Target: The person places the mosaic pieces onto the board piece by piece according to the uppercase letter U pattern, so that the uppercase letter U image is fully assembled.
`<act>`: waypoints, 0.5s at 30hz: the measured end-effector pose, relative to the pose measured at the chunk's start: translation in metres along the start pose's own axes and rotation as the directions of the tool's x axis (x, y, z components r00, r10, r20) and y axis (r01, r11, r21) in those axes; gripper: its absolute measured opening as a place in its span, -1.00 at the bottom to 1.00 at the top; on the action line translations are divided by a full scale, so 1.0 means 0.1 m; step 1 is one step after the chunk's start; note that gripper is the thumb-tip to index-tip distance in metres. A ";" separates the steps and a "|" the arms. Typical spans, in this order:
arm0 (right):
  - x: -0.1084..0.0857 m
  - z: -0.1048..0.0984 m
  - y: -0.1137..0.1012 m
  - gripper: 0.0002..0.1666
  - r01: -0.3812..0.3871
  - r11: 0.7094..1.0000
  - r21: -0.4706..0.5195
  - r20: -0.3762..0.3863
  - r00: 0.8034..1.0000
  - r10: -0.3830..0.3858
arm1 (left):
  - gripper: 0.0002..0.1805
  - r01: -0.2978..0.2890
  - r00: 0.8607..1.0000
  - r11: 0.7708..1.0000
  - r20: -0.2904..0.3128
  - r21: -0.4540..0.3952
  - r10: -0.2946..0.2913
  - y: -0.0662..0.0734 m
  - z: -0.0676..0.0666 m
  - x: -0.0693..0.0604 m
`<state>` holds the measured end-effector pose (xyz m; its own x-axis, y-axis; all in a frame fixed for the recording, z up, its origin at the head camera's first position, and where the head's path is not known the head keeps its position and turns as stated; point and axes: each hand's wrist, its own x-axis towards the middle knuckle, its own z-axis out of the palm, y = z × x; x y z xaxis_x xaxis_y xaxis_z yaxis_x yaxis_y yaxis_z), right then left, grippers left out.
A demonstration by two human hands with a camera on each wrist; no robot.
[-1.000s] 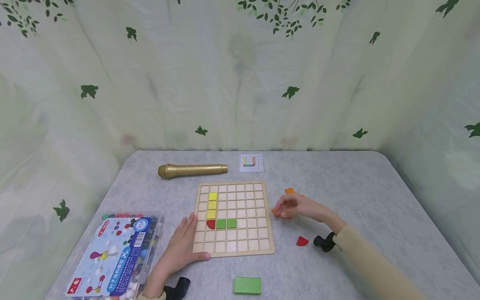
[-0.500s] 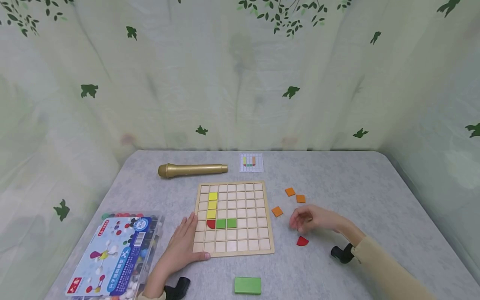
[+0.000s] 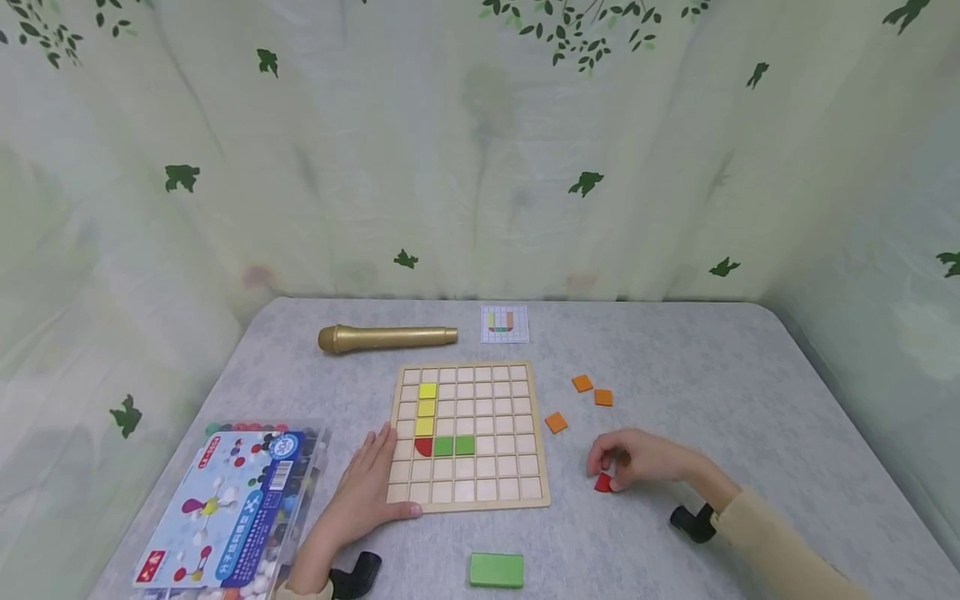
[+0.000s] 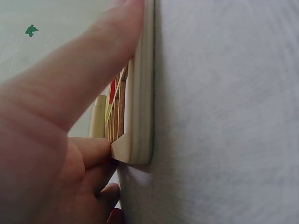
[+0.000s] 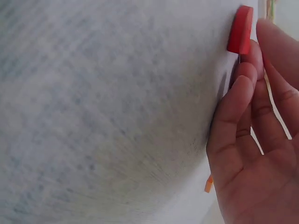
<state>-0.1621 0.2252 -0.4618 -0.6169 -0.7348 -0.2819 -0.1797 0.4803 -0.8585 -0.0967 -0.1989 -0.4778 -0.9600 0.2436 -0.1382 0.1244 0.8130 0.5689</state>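
Head view: left fingers [image 3: 380,455] wide at the board's [image 3: 486,467] edges; right fingers [image 3: 607,442] at red piece [image 3: 602,483], grip unclear.

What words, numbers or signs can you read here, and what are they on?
Nothing reads with certainty.
Box: lettering on the blue band and red patches, too blurred to quote.
Round badge: characters too blurred.
Barcode: no digits legible.
Board and card: no writing visible; the card's colours form a U-like shape.

Wedges [image 3: 602,483] are red, loose tiles [image 3: 556,422] orange, the pale board [image 3: 463,492] gridded.
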 end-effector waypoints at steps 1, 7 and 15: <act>0.00 0.01 0.00 -0.72 0.009 1.000 -0.017 0.000 1.000 -0.009 | 0.36 0.003 1.000 1.000 0.004 0.002 -0.003 0.01 0.00 0.00; 0.00 0.06 -0.02 -0.65 0.048 0.993 -0.104 -0.023 0.998 -0.051 | 0.36 0.005 1.000 1.000 -0.006 -0.002 -0.005 0.04 -0.02 -0.01; 0.03 0.07 -0.07 -0.68 0.010 0.994 -0.111 -0.045 0.999 -0.015 | 0.36 -0.006 1.000 1.000 -0.017 -0.012 0.006 0.02 -0.01 -0.02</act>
<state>-0.1571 0.2164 -0.4594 -0.6480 -0.7195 -0.2499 -0.2698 0.5236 -0.8081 -0.0952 -0.1982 -0.4756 -0.9634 0.2392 -0.1213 0.1269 0.8050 0.5795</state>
